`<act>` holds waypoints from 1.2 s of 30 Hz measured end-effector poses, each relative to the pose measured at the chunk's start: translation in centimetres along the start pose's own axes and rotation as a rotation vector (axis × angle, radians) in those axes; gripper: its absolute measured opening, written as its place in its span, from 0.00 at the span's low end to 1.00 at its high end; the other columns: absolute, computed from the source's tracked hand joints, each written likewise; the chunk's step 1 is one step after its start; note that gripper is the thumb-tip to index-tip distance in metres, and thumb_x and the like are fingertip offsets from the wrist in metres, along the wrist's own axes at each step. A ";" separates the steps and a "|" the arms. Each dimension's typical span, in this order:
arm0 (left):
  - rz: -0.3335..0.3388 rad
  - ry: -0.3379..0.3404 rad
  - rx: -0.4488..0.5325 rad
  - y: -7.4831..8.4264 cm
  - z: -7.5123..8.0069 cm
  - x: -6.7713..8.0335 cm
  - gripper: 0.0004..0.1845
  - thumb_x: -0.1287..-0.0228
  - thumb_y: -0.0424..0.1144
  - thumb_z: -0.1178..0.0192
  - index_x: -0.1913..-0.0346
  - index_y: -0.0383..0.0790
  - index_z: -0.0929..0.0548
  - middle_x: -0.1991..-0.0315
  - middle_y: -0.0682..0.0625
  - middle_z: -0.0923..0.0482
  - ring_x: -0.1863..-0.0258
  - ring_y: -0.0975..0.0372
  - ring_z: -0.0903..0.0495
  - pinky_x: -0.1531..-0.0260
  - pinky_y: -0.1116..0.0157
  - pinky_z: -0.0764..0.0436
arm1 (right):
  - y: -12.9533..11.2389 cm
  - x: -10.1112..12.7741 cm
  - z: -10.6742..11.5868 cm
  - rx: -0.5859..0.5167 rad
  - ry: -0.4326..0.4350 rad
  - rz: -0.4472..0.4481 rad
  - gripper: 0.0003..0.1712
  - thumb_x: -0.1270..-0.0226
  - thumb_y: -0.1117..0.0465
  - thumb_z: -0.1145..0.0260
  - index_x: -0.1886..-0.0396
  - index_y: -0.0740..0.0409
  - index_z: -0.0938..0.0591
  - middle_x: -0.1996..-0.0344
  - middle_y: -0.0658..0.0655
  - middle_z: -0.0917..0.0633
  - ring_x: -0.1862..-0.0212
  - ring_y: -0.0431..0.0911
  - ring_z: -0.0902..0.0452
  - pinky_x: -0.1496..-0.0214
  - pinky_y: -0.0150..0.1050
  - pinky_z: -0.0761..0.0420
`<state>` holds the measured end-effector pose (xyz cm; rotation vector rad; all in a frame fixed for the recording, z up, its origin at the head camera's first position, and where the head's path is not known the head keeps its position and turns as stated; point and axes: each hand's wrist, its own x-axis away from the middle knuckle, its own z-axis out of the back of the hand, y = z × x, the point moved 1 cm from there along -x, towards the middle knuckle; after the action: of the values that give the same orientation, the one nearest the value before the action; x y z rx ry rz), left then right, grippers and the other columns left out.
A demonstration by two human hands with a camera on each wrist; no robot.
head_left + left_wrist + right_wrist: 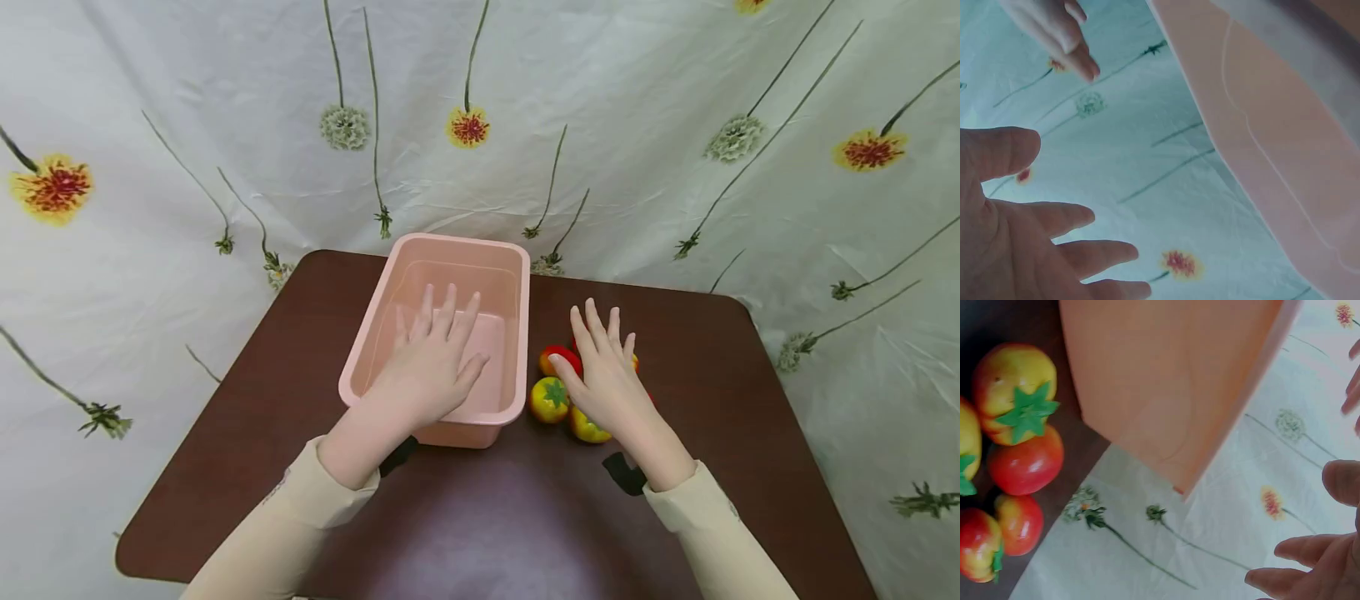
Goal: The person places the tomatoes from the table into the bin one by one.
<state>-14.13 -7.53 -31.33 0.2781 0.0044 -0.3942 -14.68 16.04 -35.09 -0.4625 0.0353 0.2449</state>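
My left hand is held over the pink plastic tub, fingers spread and straight. The tub's inside shows nothing lying in it around the hand. To its right, my right hand hovers over a small group of glossy red and yellow fruits, also with fingers spread. One yellow fruit has a green star-shaped leaf top and resembles a tomato or persimmon. The right hand hides part of the group in the head view. In the right wrist view, several fruits, among them a red one, sit close together beside the tub.
Tub and fruits stand on a dark brown table with rounded corners. Behind and around it hangs a pale cloth printed with flowers. A black band shows at the right wrist.
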 end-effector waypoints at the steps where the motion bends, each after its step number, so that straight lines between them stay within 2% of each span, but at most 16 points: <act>1: 0.011 0.007 0.005 -0.4 0.1 0.2 0.38 0.25 0.53 0.54 0.20 0.44 0.55 0.21 0.37 0.61 0.22 0.40 0.68 0.30 0.32 0.62 | 0.3 0.1 -0.1 -0.003 -0.005 -0.008 0.43 0.25 0.46 0.45 0.21 0.59 0.51 0.21 0.63 0.57 0.22 0.67 0.74 0.28 0.71 0.66; 5: 0.066 0.012 -0.006 -2.3 0.9 1.0 0.40 0.25 0.54 0.55 0.20 0.43 0.57 0.21 0.35 0.61 0.23 0.38 0.68 0.32 0.31 0.62 | 1.5 0.5 -0.5 -0.008 -0.016 -0.036 0.43 0.25 0.46 0.46 0.21 0.60 0.50 0.21 0.64 0.55 0.23 0.67 0.73 0.28 0.72 0.65; 11: 0.122 0.001 0.037 -4.9 2.3 2.0 0.41 0.24 0.54 0.56 0.20 0.41 0.61 0.21 0.34 0.64 0.23 0.37 0.71 0.34 0.28 0.64 | 3.1 0.8 -1.0 -0.018 0.009 -0.048 0.41 0.25 0.45 0.46 0.23 0.63 0.45 0.22 0.66 0.48 0.23 0.69 0.67 0.29 0.72 0.63; 15: 0.142 -0.010 0.062 -6.2 2.5 2.7 0.42 0.25 0.55 0.56 0.20 0.43 0.62 0.21 0.33 0.64 0.24 0.36 0.72 0.35 0.28 0.64 | 4.2 1.1 -1.6 -0.032 0.000 -0.060 0.41 0.25 0.46 0.45 0.23 0.64 0.44 0.23 0.68 0.47 0.23 0.70 0.66 0.29 0.72 0.60; 20: 0.161 0.006 0.096 -7.8 1.7 3.7 0.42 0.25 0.56 0.54 0.21 0.41 0.59 0.22 0.31 0.61 0.24 0.34 0.68 0.36 0.27 0.61 | 5.4 1.6 -3.1 -0.067 -0.021 -0.063 0.41 0.25 0.49 0.43 0.23 0.65 0.44 0.24 0.69 0.47 0.24 0.72 0.66 0.29 0.71 0.57; 26: 0.161 0.037 0.157 -9.5 0.3 4.6 0.43 0.26 0.56 0.52 0.21 0.40 0.59 0.22 0.32 0.62 0.24 0.34 0.65 0.36 0.28 0.56 | 6.0 2.0 -4.6 -0.058 -0.017 -0.052 0.42 0.28 0.49 0.40 0.24 0.65 0.43 0.24 0.68 0.44 0.24 0.73 0.61 0.28 0.69 0.52; 31: 0.145 0.069 0.261 -10.5 -0.7 5.0 0.41 0.26 0.54 0.49 0.20 0.43 0.55 0.22 0.33 0.62 0.23 0.36 0.62 0.34 0.31 0.52 | 6.3 2.1 -5.1 -0.032 0.003 -0.043 0.42 0.31 0.53 0.35 0.25 0.66 0.40 0.26 0.70 0.40 0.26 0.73 0.53 0.29 0.68 0.47; 36: 0.190 0.043 0.384 -12.3 -2.0 5.2 0.41 0.27 0.56 0.49 0.20 0.51 0.55 0.21 0.36 0.62 0.24 0.37 0.56 0.35 0.32 0.45 | 7.0 2.5 -5.9 -0.014 -0.017 -0.053 0.43 0.36 0.55 0.31 0.27 0.67 0.37 0.29 0.72 0.36 0.27 0.72 0.49 0.31 0.68 0.41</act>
<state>-13.85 -19.84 -36.84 0.6609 -0.0555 -0.1967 -13.87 20.05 -43.67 -0.4748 0.0046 0.1974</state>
